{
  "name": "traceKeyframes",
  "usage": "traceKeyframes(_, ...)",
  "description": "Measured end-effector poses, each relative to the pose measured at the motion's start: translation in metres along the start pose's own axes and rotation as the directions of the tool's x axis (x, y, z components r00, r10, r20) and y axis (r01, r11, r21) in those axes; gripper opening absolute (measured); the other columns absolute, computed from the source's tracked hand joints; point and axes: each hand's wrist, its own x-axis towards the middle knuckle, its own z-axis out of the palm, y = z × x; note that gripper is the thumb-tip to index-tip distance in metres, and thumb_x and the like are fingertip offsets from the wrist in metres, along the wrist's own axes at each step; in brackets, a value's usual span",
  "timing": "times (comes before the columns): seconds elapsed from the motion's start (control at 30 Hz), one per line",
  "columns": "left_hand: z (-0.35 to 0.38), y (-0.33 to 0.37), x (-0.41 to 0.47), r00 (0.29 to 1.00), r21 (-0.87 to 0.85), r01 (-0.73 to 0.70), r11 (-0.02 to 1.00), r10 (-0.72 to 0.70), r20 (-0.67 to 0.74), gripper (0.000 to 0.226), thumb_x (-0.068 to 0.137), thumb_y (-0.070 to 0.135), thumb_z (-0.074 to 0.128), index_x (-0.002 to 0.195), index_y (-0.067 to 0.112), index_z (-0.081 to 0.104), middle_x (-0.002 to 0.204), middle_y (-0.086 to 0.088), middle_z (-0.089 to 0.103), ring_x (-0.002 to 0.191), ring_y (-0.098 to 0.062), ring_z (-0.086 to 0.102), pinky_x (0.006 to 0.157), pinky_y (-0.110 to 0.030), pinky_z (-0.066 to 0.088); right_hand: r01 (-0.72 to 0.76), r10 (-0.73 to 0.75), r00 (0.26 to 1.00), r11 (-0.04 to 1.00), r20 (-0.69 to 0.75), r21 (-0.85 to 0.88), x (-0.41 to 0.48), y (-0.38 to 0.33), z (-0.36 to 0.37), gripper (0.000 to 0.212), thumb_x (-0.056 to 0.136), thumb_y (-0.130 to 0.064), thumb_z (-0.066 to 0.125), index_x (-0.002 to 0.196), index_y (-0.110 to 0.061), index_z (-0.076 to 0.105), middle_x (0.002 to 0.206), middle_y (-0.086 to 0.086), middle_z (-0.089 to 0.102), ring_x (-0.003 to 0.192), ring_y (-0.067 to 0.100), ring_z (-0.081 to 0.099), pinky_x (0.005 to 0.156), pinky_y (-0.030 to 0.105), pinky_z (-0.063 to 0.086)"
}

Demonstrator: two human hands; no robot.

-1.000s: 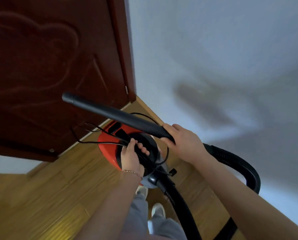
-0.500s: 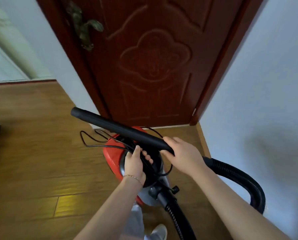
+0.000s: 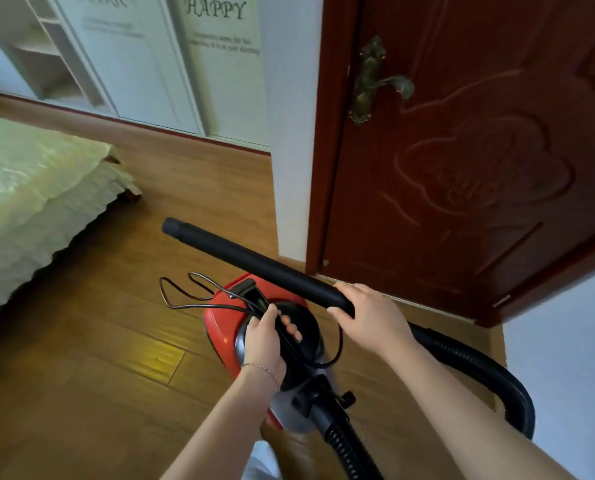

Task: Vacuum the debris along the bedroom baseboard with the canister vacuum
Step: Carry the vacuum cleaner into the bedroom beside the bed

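A red and black canister vacuum (image 3: 220, 327) hangs just above the wooden floor, low in the middle of the view. My left hand (image 3: 265, 341) is closed on its black top handle and the black power cord (image 3: 185, 299), whose loops stick out to the left. My right hand (image 3: 368, 313) grips the near end of the black wand tube (image 3: 254, 265), which points up and to the left. The ribbed black hose (image 3: 469, 372) curves from my right hand around the right side and back to the canister's front. The baseboard (image 3: 185, 133) runs along the far wall.
A dark red door (image 3: 479, 161) with a brass handle (image 3: 375, 81) stands shut straight ahead. A bed with a pale cover (image 3: 29, 188) fills the left side. A white wardrobe (image 3: 133, 53) lines the far wall. A white wall (image 3: 566, 358) stands close on the right.
My view has swung left, from the wall and door corner to the bed and wardrobe. Both hands keep the same hold on the vacuum handle and wand.
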Motion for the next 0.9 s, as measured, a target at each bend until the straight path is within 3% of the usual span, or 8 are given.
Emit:
traceKeyframes(0.13, -0.024, 0.054, 0.032, 1.000, -0.050, -0.021, 0.999, 0.021, -0.016, 0.019, 0.097, 0.014, 0.043, 0.079, 0.011, 0.041, 0.058, -0.004, 0.041, 0.043, -0.014, 0.040, 0.040, -0.026, 0.038, 0.043, -0.042, 0.999, 0.999, 0.016, -0.027, 0.061, -0.046, 0.010, 0.043, 0.094, -0.046, 0.045, 0.133, -0.027, 0.045, 0.103, -0.006, 0.057, 0.084, 0.015, 0.057, 0.065, 0.029, 0.050)
traceKeyframes(0.33, -0.049, 0.132, 0.084, 0.997, -0.124, -0.069, 0.990, 0.066, -0.033, 0.017, 0.097, 0.015, 0.044, 0.080, 0.011, 0.042, 0.058, -0.004, 0.042, 0.043, -0.014, 0.041, 0.040, -0.025, 0.039, 0.101, -0.098, 0.994, 0.992, 0.040, -0.078, 0.145, -0.115, 0.023, 0.041, 0.093, -0.045, 0.047, 0.130, -0.027, 0.047, 0.113, -0.006, 0.060, 0.094, 0.018, 0.060, 0.071, 0.031, 0.051)
traceKeyframes(0.5, -0.063, 0.188, 0.116, 0.993, -0.161, -0.109, 0.981, 0.103, -0.049, 0.014, 0.097, 0.017, 0.044, 0.085, 0.011, 0.041, 0.060, -0.003, 0.042, 0.043, -0.014, 0.042, 0.040, -0.025, 0.039, 0.159, -0.157, 0.987, 0.980, 0.026, -0.118, 0.201, -0.158, 0.026, 0.038, 0.093, -0.045, 0.047, 0.127, -0.027, 0.049, 0.109, -0.003, 0.062, 0.093, 0.020, 0.060, 0.071, 0.036, 0.053)
traceKeyframes(0.73, -0.074, 0.251, 0.171, 0.987, -0.229, -0.144, 0.963, 0.124, -0.100, 0.018, 0.096, 0.015, 0.045, 0.079, 0.010, 0.044, 0.057, -0.003, 0.045, 0.044, -0.014, 0.043, 0.043, -0.026, 0.039, 0.213, -0.208, 0.976, 0.972, 0.056, -0.097, 0.289, -0.194, 0.049, 0.035, 0.093, -0.046, 0.046, 0.123, -0.029, 0.050, 0.094, -0.007, 0.058, 0.077, 0.014, 0.057, 0.058, 0.031, 0.051)
traceKeyframes(0.9, -0.076, 0.303, 0.235, 0.981, -0.256, -0.146, 0.956, 0.107, -0.161, 0.018, 0.096, 0.015, 0.045, 0.079, 0.011, 0.045, 0.055, -0.002, 0.046, 0.041, -0.013, 0.045, 0.041, -0.024, 0.041, 0.234, -0.231, 0.971, 0.972, 0.059, -0.035, 0.376, -0.219, 0.069, 0.044, 0.093, -0.045, 0.047, 0.133, -0.026, 0.047, 0.105, -0.005, 0.060, 0.087, 0.016, 0.060, 0.067, 0.030, 0.053)
